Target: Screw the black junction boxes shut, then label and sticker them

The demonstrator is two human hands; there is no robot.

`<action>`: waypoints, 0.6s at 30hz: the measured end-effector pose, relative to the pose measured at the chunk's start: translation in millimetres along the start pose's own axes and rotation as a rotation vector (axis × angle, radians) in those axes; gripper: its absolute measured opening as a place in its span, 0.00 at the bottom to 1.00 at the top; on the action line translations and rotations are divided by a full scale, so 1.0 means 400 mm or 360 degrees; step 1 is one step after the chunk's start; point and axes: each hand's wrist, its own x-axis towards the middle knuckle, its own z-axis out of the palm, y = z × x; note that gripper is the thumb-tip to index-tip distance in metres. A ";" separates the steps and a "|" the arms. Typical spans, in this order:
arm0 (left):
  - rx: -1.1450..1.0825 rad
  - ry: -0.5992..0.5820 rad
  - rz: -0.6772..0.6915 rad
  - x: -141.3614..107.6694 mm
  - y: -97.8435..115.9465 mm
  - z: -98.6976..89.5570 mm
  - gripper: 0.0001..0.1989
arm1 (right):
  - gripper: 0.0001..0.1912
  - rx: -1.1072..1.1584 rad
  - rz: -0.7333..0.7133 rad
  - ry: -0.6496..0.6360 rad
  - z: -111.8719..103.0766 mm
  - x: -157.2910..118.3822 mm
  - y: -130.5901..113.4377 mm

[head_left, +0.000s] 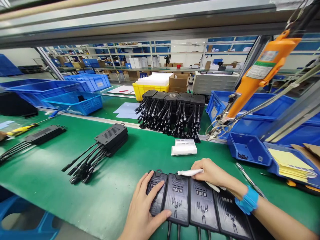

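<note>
Several black controller boxes with digit displays and printed symbols lie face up in a row at the table's front. Across the leftmost black box (158,190) rests my left hand (143,206), fingers spread and thumb on the neighbouring black box (177,200). My right hand (208,171) is closed around a folded white cloth (190,172); one end reaches the top edge of the second box, and another end hangs below the hand. A blue band circles my right wrist. Below the hand are a third box (203,205) and a fourth box (231,210), partly covered by my forearm.
White label rolls (184,149) sit ahead of my hands. Behind them are stacked black boxes with cables (172,110). More cabled boxes (111,138) lie left. An orange electric screwdriver (257,73) hangs at right above blue bins (248,148). A person's fingers (3,135) show at far left.
</note>
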 end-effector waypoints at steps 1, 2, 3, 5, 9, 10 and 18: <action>0.0006 0.0003 0.0005 0.001 0.001 -0.001 0.28 | 0.06 -0.0001 0.0000 0.0003 0.000 0.000 0.000; 0.0012 0.0008 0.0006 0.003 0.001 -0.001 0.29 | 0.07 -0.0001 0.0002 0.0006 0.001 0.000 0.000; 0.0015 0.0012 0.0007 0.005 0.002 -0.001 0.29 | 0.07 0.0002 0.0004 0.0008 0.001 -0.001 0.000; 0.0011 0.0025 -0.0001 0.008 0.004 -0.001 0.29 | 0.06 0.0007 -0.0001 0.0001 0.001 -0.002 0.001; -0.0026 0.0029 -0.0019 0.007 0.009 -0.001 0.29 | 0.05 0.0003 -0.0021 -0.0010 0.001 -0.001 0.003; -0.0037 0.0019 -0.0024 0.006 0.009 -0.002 0.29 | 0.05 0.0000 -0.0019 -0.0007 0.001 0.000 0.004; -0.0064 -0.0183 -0.0097 0.105 -0.005 -0.048 0.16 | 0.08 0.0022 0.0030 0.0003 0.004 0.005 0.011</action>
